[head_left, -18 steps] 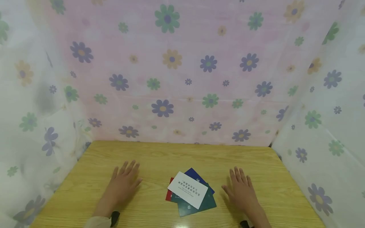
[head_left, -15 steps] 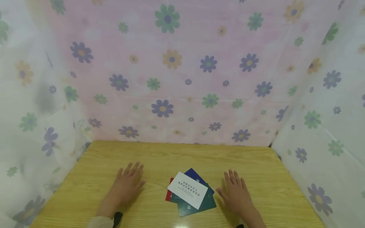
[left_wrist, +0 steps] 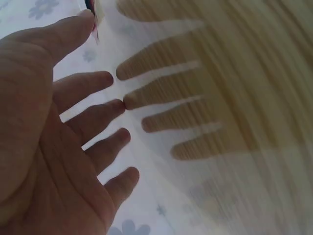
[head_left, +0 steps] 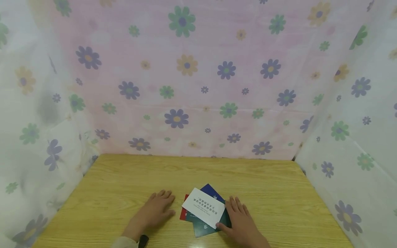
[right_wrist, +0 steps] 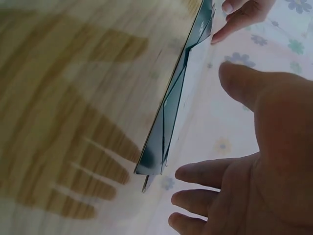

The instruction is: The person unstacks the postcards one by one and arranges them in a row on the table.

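Lower ctr of frame, I see L hand (head_left: 156,210) beside the cards (head_left: 203,208), R hand (head_left: 242,222) over their right edge, fingers extended, both empty, prob. so they're reachable from both sides.

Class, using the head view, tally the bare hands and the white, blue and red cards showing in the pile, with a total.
Hands: 2, left hand and right hand
White card: 1
Blue card: 1
Red card: 1
Total: 5
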A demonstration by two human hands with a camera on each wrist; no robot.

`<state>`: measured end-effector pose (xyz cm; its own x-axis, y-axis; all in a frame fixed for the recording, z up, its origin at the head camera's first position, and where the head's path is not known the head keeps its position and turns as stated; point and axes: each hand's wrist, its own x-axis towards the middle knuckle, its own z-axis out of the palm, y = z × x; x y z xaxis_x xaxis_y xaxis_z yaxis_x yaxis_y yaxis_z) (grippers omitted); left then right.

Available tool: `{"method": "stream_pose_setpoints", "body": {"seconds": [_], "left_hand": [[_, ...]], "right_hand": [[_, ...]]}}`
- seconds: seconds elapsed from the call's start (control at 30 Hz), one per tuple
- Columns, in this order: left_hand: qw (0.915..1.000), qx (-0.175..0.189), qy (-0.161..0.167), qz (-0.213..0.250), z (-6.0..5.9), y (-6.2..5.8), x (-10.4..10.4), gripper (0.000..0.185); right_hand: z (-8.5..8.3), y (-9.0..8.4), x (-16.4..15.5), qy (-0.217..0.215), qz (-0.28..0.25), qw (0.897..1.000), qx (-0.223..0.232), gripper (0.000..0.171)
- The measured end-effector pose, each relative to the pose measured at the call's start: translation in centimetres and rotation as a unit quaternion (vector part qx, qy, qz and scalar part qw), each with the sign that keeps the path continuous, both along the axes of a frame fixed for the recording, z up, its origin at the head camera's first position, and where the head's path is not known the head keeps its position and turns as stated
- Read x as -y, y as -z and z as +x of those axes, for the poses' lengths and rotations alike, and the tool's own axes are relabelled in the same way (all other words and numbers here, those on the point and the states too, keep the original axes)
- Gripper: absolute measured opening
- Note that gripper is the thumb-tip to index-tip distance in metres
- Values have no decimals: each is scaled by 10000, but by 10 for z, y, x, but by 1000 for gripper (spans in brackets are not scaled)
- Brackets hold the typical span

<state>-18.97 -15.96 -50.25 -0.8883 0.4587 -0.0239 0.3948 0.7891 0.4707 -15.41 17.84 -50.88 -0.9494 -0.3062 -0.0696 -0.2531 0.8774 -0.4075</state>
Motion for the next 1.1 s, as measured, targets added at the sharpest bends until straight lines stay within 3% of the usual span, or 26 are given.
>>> {"method": "stream_pose_setpoints", "body": {"seconds": [0.27, 0.63, 0.93, 1.1], "left_hand": [[9988, -219, 441, -21, 0, 1, -20, 52], [9975, -403, 476, -326, 8, 2, -27, 45], [9974, -437, 564, -111, 28, 1, -26, 43], [9964, -533, 629, -190, 30, -2, -26, 43]], "right_hand": [[-3, 2, 6, -99, 52, 9998, 176, 97], [-6, -1, 3, 2, 26, 9999, 151, 96], [-7, -1, -2, -134, -118, 9995, 246, 93], [-9, -4, -6, -207, -124, 9994, 253, 94]]}}
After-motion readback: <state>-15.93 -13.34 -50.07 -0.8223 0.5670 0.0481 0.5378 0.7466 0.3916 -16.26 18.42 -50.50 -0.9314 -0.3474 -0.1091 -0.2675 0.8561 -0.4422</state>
